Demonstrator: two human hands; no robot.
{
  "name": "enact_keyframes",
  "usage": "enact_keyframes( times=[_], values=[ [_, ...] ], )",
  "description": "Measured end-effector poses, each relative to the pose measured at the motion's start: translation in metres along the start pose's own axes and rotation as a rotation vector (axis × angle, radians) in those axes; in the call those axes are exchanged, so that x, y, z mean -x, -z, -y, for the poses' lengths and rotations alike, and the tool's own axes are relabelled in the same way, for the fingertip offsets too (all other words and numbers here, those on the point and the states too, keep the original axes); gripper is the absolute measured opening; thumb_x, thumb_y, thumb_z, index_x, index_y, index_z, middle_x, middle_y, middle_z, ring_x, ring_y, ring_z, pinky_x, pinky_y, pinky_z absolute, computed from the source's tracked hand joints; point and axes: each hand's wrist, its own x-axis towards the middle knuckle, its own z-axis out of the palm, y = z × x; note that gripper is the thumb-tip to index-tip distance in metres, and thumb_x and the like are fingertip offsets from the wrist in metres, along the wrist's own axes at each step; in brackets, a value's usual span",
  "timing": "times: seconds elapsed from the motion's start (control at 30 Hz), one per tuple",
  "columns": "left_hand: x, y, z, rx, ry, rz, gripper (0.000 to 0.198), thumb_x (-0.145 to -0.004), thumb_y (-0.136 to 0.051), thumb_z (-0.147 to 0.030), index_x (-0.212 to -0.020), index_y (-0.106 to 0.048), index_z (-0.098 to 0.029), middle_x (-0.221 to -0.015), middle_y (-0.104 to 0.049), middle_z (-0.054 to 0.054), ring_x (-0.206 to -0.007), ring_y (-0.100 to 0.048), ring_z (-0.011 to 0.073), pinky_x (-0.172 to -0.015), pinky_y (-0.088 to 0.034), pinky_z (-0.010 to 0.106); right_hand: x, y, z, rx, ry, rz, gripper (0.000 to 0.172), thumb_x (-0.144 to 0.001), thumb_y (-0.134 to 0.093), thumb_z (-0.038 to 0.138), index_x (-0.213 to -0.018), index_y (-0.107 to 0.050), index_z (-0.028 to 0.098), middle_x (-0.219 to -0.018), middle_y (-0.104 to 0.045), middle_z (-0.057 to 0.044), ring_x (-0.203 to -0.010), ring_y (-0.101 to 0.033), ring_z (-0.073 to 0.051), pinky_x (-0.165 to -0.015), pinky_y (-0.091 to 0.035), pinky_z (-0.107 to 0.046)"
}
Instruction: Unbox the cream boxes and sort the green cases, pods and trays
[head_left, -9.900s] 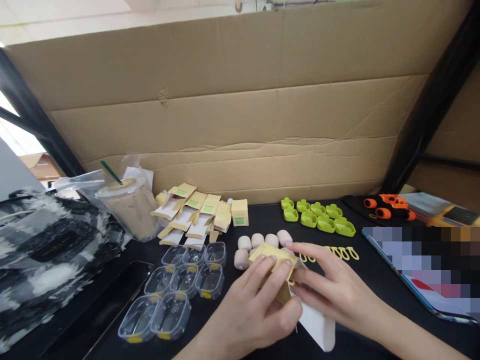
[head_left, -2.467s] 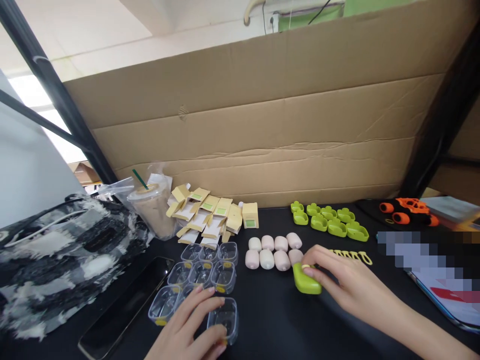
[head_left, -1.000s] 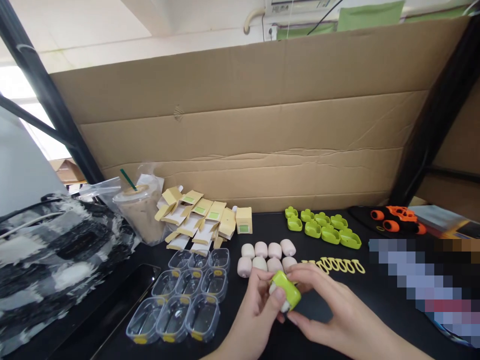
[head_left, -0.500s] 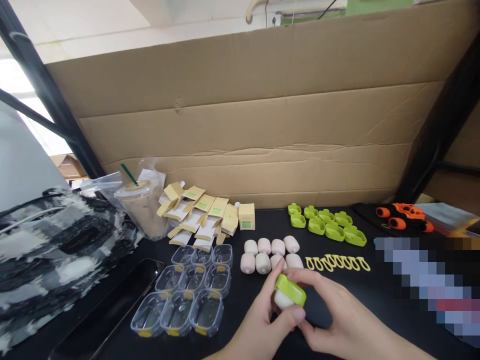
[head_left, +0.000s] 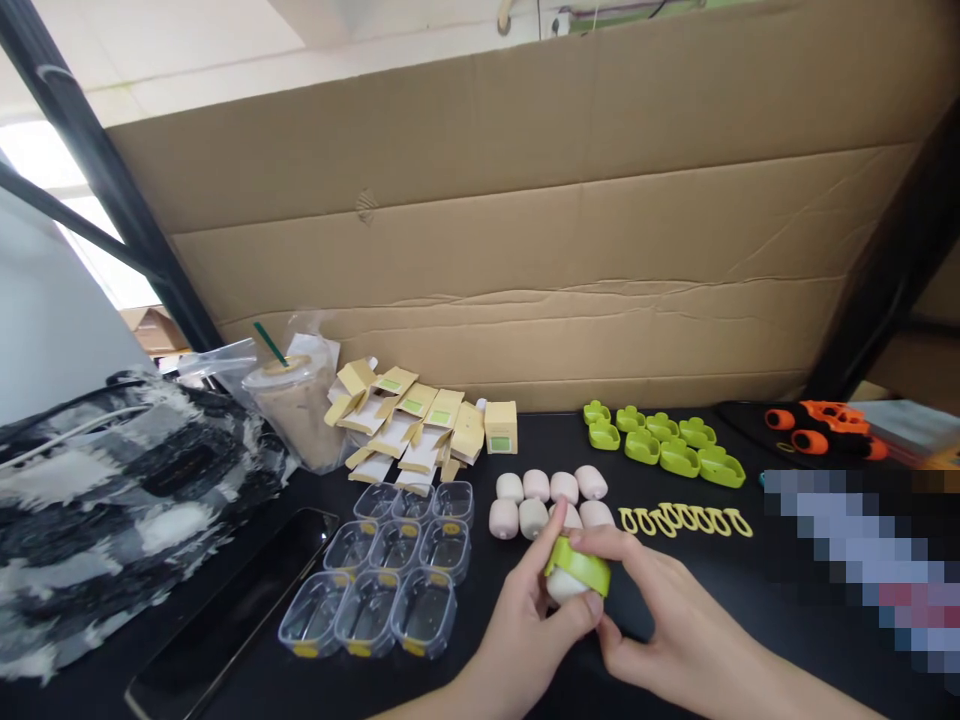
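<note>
Both hands meet around a small white rounded piece (head_left: 568,586) with a green cap (head_left: 589,569) on its upper right side. My left hand (head_left: 525,605) grips the white piece between thumb and fingers. My right hand (head_left: 652,600) pinches the green cap from the other side. Just behind the hands stand several pale pink and white rounded pieces (head_left: 535,486) in two rows. To their right lies a row of yellow rings (head_left: 703,518), and behind these are several green caps (head_left: 643,447). Several clear containers with yellow tabs (head_left: 395,546) stand left of my hands.
Small beige boxes (head_left: 501,428) are heaped at the back, beside a bagged drink cup (head_left: 296,410). A black phone (head_left: 232,610) and black-and-white cloth (head_left: 150,500) lie left. An orange toy car (head_left: 829,425) is at the right, before the cardboard wall (head_left: 510,240).
The view has shifted slightly, so the table items appear a little to the right. The green cap has turned a little in my fingers; both hands keep their hold.
</note>
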Motion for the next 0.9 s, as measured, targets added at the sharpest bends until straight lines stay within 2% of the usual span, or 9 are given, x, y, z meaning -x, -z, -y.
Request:
enact_keyframes(
  times=[0.07,0.13,0.23,0.33,0.43,0.57,0.7,0.8,0.9],
  values=[
    [0.001,0.001,-0.001,-0.028,0.011,0.000,0.076,-0.068,-0.061,-0.025,-0.140,-0.037,-0.025,-0.090,-0.061,0.002,-0.067,-0.049,0.0130,-0.061,-0.042,0.025,0.000,0.002,0.000,-0.051,-0.031,0.050,0.055,-0.068,-0.048,0.005,-0.117,-0.038,0.028,-0.102,-0.067,-0.001,-0.090,-0.067,-0.018,-0.073,-0.053,-0.026],
    [0.001,0.003,-0.001,-0.045,0.023,0.010,0.078,-0.064,-0.056,-0.021,-0.140,-0.037,-0.025,-0.080,-0.058,-0.001,-0.057,-0.039,0.0102,-0.054,-0.035,0.023,0.000,0.006,-0.001,-0.105,-0.062,0.091,0.057,-0.071,-0.052,0.005,-0.120,-0.036,0.029,-0.104,-0.066,0.000,-0.093,-0.066,-0.017,-0.076,-0.052,-0.025],
    [0.002,0.007,0.001,-0.059,0.044,0.031,0.083,-0.058,-0.047,-0.018,-0.140,-0.034,-0.024,-0.079,-0.057,-0.002,-0.054,-0.034,0.0093,-0.052,-0.031,0.023,0.000,0.012,-0.006,-0.174,-0.097,0.170,0.062,-0.078,-0.059,0.009,-0.129,-0.034,0.033,-0.113,-0.061,0.000,-0.099,-0.062,-0.016,-0.083,-0.050,-0.026],
    [0.003,0.012,0.005,-0.064,0.073,0.039,0.086,-0.057,-0.043,-0.015,-0.140,-0.021,-0.020,-0.075,-0.056,-0.003,-0.054,-0.037,0.0093,-0.052,-0.029,0.022,-0.001,0.015,-0.012,-0.241,-0.130,0.232,0.055,-0.080,-0.067,0.019,-0.127,-0.042,0.034,-0.117,-0.057,-0.001,-0.101,-0.059,-0.017,-0.089,-0.047,-0.029],
    [0.004,0.015,0.009,-0.076,0.080,0.030,0.071,-0.057,-0.042,-0.016,-0.126,-0.024,-0.016,-0.065,-0.050,-0.007,-0.051,-0.036,0.0088,-0.049,-0.028,0.022,0.000,0.015,-0.014,-0.331,-0.171,0.206,0.050,-0.078,-0.071,0.024,-0.121,-0.047,0.031,-0.120,-0.055,-0.002,-0.104,-0.056,-0.019,-0.091,-0.046,-0.031],
    [0.003,0.016,0.010,-0.051,0.090,0.052,0.052,-0.056,-0.043,-0.018,-0.105,-0.026,-0.019,-0.057,-0.043,-0.010,-0.048,-0.033,0.0078,-0.046,-0.022,0.022,0.004,0.012,-0.011,-0.429,-0.221,0.178,0.048,-0.077,-0.071,0.026,-0.118,-0.046,0.031,-0.118,-0.054,-0.003,-0.100,-0.057,-0.019,-0.090,-0.046,-0.034],
    [-0.002,0.016,0.015,-0.020,0.096,0.074,0.050,-0.054,-0.045,-0.022,-0.099,-0.024,-0.021,-0.056,-0.044,-0.011,-0.046,-0.032,0.0069,-0.045,-0.023,0.020,0.007,0.014,-0.009,-0.460,-0.256,0.173,0.047,-0.077,-0.071,0.033,-0.116,-0.045,0.029,-0.108,-0.056,-0.003,-0.096,-0.057,-0.021,-0.088,-0.046,-0.037],
    [-0.007,0.020,0.017,-0.043,0.156,0.130,0.048,-0.053,-0.047,-0.024,-0.095,-0.024,-0.023,-0.050,-0.040,-0.014,-0.035,-0.030,0.0055,-0.042,-0.022,0.019,0.006,0.022,-0.013,-0.481,-0.224,0.167,0.046,-0.079,-0.068,0.038,-0.117,-0.044,0.029,-0.107,-0.055,-0.003,-0.096,-0.057,-0.022,-0.087,-0.046,-0.038],
    [-0.006,0.028,0.000,-0.074,0.213,0.193,0.039,-0.059,-0.047,-0.025,-0.091,-0.025,-0.023,-0.042,-0.039,-0.014,-0.030,-0.033,0.0076,-0.040,-0.024,0.020,0.002,0.032,-0.019,-0.523,-0.228,0.090,0.042,-0.083,-0.062,0.039,-0.118,-0.041,0.030,-0.103,-0.056,-0.003,-0.093,-0.058,-0.020,-0.085,-0.047,-0.035]
  ],
)
